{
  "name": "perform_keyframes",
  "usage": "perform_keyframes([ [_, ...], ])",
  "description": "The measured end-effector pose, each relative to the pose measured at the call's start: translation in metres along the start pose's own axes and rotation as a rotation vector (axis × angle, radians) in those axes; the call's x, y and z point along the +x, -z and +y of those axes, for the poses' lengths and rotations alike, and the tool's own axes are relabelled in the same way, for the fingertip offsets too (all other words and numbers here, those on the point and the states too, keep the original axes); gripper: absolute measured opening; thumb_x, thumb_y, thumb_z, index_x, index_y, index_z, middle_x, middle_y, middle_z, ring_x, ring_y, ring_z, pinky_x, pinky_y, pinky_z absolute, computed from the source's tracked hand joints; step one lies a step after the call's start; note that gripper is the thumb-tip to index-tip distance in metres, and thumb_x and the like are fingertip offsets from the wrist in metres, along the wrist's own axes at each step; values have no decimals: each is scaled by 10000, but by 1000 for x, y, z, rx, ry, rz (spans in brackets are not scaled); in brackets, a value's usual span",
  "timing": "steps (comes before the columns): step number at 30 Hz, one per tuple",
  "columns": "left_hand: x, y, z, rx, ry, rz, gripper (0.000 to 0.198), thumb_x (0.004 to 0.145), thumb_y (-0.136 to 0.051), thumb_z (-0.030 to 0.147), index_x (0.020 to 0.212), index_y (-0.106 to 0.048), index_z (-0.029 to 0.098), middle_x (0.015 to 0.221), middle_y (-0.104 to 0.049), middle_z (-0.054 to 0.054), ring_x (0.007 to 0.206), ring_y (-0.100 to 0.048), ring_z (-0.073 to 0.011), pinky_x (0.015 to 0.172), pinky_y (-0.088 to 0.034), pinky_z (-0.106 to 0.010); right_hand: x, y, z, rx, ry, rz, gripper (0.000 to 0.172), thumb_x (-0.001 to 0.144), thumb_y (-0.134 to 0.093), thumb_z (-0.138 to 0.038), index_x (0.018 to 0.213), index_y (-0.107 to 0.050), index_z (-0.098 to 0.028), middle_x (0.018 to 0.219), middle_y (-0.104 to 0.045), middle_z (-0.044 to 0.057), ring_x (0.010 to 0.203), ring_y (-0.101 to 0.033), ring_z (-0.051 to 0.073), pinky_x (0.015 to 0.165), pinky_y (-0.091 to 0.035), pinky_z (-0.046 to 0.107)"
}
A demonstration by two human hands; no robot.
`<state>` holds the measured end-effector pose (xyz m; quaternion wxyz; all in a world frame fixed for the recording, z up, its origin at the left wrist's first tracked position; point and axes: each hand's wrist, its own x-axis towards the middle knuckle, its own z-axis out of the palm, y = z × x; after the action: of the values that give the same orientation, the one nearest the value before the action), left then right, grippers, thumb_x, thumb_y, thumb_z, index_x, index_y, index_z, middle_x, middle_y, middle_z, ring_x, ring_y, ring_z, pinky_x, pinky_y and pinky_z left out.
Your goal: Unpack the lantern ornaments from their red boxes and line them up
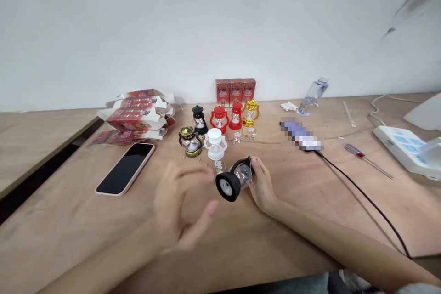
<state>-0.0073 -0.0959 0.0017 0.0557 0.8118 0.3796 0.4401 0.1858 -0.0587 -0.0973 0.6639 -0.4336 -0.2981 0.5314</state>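
One black lantern [237,183] tilts between the two hands, its top end pinched in the fingers of the right hand [262,184] and its wide round base turned toward the left hand [181,206]. The left hand, blurred, has its thumb and fingers spread wide, just beside that base. Beyond both hands stand a white lantern [215,145] and a bronze-coloured lantern [190,144], with small loose parts [218,165] nearer to the hands. A phone [126,170] lies farther out, left of the left hand; a screwdriver [368,161] lies well right of the right hand.
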Motion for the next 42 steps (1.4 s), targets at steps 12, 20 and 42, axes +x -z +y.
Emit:
perform_keyframes([
  [12, -34, -57, -56, 95, -9, -120, 398, 744, -624, 345, 1077, -440, 230, 772, -654, 22, 598, -670, -163, 491, -529, -233, -16, -8, -1, -530, 343, -100, 244, 880, -475, -360, 1097, -476, -249, 1102, -459, 47, 1042, -454, 180, 914, -387, 334],
  [20, -40, -58, -66, 129, -32, -89, 439, 771, -616, 341, 1150, -432, 219, 788, -655, -1, 615, -676, -180, 517, -536, -249, -24, -7, -12, -727, 492, -345, 158, 792, -592, -262, 912, -496, -226, 919, -435, 32, 878, -457, 177, 782, -407, 311],
  [42, -33, -52, -64, 85, 269, -51, 352, 728, -571, 417, 974, -431, 208, 832, -648, -22, 708, -670, -204, 577, -520, -296, 0, -1, -7, -678, 131, -274, 374, 923, -378, -477, 660, -413, -212, 607, -440, -41, 553, -420, 106, 559, -339, 246],
])
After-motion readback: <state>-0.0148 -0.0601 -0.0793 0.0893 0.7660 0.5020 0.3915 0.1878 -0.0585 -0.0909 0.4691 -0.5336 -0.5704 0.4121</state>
